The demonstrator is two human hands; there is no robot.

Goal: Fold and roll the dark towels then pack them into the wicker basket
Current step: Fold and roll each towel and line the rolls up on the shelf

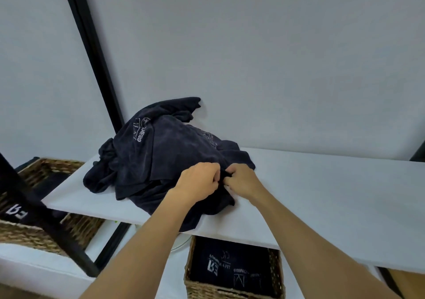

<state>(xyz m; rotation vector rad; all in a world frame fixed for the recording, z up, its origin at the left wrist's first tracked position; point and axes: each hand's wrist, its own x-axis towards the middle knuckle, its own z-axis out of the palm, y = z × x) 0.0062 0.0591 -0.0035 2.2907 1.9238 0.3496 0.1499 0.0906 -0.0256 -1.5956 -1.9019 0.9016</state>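
Observation:
A heap of dark navy towels (158,158) with pale printed logos lies crumpled on the white shelf board (322,190). My left hand (197,181) and my right hand (243,180) meet at the heap's near right edge, both pinching the same fold of dark cloth between curled fingers. Below the board's front edge stands a wicker basket (234,293) holding packed dark towels (230,266) with white logos.
A second wicker basket (46,236) with dark cloth sits at the lower left, crossed by a black frame bar (43,216). A black upright post (92,52) runs along the grey wall. The board's right half lies bare.

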